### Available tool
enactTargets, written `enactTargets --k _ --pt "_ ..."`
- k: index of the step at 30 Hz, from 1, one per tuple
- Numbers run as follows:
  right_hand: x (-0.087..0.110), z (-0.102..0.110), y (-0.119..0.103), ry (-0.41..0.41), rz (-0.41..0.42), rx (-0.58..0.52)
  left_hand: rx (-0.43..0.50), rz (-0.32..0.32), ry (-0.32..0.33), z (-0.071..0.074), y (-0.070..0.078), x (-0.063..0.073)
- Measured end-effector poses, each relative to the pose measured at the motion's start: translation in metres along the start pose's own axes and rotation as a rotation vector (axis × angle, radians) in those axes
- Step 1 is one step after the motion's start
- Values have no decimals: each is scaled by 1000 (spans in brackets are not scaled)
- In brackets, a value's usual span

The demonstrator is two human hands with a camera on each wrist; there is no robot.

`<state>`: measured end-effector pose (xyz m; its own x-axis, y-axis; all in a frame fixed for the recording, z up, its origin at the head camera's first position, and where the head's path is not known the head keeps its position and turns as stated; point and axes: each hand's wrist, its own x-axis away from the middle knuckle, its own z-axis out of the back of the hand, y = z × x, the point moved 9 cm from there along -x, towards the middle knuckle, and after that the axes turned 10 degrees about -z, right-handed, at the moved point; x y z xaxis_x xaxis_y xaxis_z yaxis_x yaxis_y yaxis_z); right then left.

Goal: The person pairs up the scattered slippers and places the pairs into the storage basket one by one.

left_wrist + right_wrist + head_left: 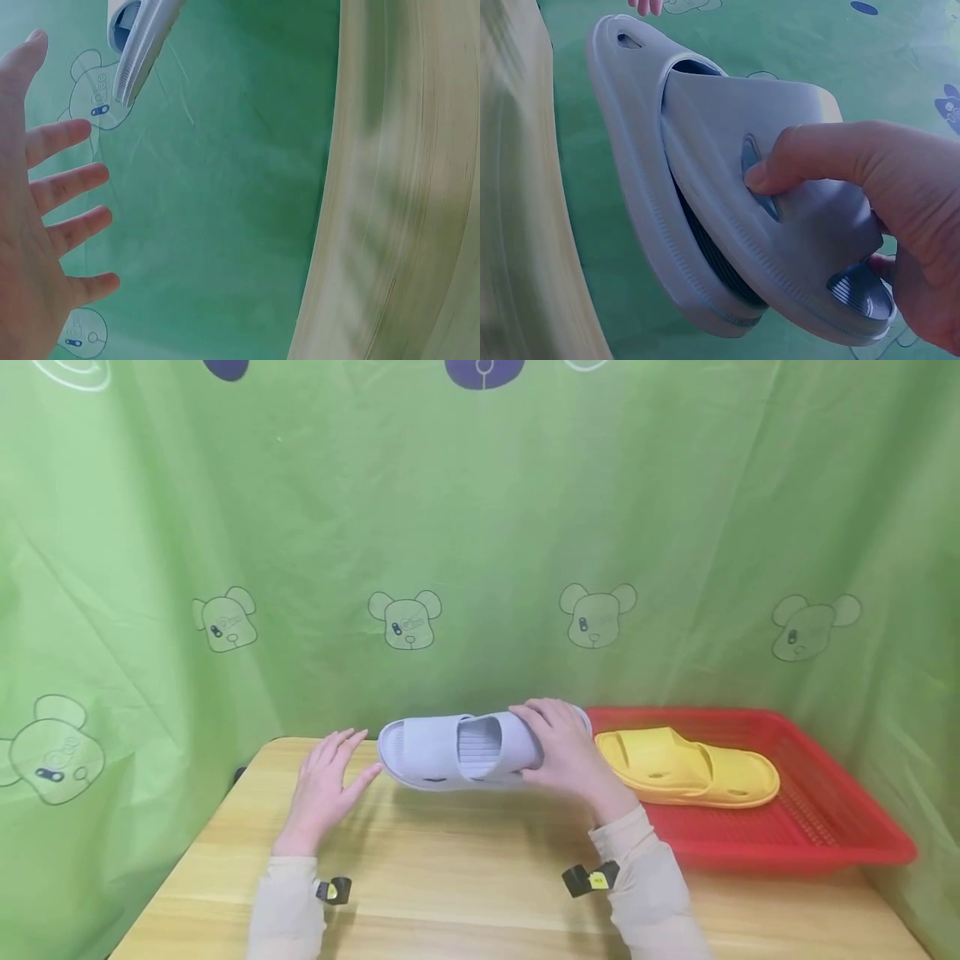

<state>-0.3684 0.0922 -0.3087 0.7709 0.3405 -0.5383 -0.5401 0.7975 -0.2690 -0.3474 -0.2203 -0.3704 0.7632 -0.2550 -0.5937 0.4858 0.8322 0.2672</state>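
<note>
A pair of pale grey-lavender slippers [431, 747], one tucked into the other, is held up over the table. My right hand [566, 756] grips their right end. In the right wrist view its thumb presses on the slot in the strap of one slipper [795, 112], and the other fingers are mostly hidden behind. My left hand [326, 785] is just off the pair's left end with its fingers spread. The left wrist view shows that palm [30, 247] holding nothing, with the slippers' tip [139, 60] beyond the fingers.
On the right of the wooden table [442, 868] stands a red plastic basket [765, 843]. Yellow slippers [667, 768] lie in it, beside my right hand. A green curtain [480, 510] with bear-face prints hangs behind the table and along both sides.
</note>
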Motion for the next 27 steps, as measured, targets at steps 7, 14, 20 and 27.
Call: enactTargets --k 7,14,20,27 --pt "3 16 5 7 4 3 -15 -33 -1 -4 11 -4" --pt "7 28 12 16 10 25 -30 -67 -15 -14 24 -9" --pt "11 37 15 30 32 39 -42 -82 -51 -23 34 -12" --pt "20 47 24 42 32 55 -45 -110 -62 -31 45 -13"
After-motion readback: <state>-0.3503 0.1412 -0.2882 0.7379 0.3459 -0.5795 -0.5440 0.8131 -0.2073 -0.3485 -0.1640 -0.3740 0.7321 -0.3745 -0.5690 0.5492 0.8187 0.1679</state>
